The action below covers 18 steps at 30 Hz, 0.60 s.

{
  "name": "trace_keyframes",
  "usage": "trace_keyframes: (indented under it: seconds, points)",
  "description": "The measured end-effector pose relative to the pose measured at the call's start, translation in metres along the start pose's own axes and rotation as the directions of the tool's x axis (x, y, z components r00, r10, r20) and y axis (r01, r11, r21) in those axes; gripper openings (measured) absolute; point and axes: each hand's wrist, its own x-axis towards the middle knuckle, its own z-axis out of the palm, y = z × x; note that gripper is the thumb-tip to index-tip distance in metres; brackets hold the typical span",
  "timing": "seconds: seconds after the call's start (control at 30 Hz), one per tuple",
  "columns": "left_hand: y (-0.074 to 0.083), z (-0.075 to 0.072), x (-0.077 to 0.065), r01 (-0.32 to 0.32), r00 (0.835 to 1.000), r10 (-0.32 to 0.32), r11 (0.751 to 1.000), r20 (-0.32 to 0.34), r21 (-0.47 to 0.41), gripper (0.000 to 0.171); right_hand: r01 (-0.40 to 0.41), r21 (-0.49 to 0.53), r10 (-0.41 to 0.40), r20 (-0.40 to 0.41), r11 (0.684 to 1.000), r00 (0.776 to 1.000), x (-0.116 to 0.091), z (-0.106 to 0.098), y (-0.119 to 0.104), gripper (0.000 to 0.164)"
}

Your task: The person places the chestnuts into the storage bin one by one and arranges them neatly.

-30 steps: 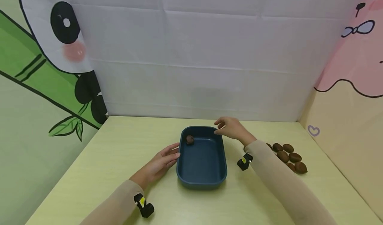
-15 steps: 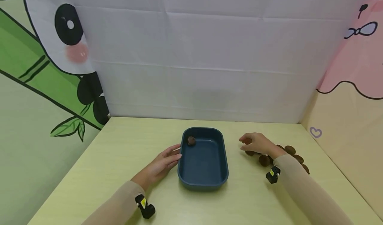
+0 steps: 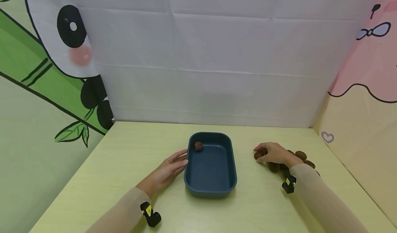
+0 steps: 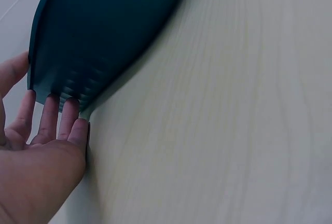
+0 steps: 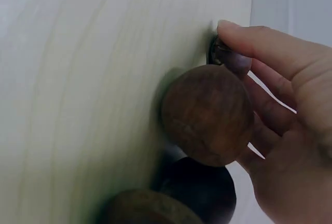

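A dark blue rectangular tray (image 3: 211,172) stands mid-table with one chestnut (image 3: 198,146) in its far left corner. Against the tray's left side rests my left hand (image 3: 165,171), its fingertips touching the outer wall; in the left wrist view the fingers (image 4: 49,117) lie fairly straight along it. To the right, my right hand (image 3: 273,154) pinches a chestnut (image 3: 260,153) at the near-left end of a pile. The right wrist view shows the thumb over that chestnut (image 5: 233,60), with a bigger-looking chestnut (image 5: 207,115) right beside it.
Several more chestnuts (image 3: 301,155) lie behind and beneath the right hand, partly hidden by the wrist and sleeve. A white backdrop (image 3: 198,71) closes off the table's far edge. Painted panels (image 3: 359,122) stand at both sides. The table (image 3: 139,143) is pale wood.
My right hand has moved right from above the tray's far right corner to the chestnuts, and its thumb and fingers have closed round one. The left hand stays at the tray.
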Motion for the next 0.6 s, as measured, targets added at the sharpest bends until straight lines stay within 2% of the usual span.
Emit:
trace_keyframes:
  seconds: [0.37, 0.6]
  points:
    - [-0.001, 0.001, 0.000, -0.006, 1.000, 0.006, 1.000, 0.002, -0.004, 0.062, -0.045, 0.014, 0.045, 0.001, 0.999, 0.999, 0.005, -0.002, -0.008, 0.039]
    - [-0.001, 0.001, 0.000, -0.003, 1.000, 0.002, 1.000, -0.007, -0.007, 0.063, 0.036, -0.005, -0.036, -0.001, 0.999, 0.999, 0.011, -0.012, -0.024, 0.039]
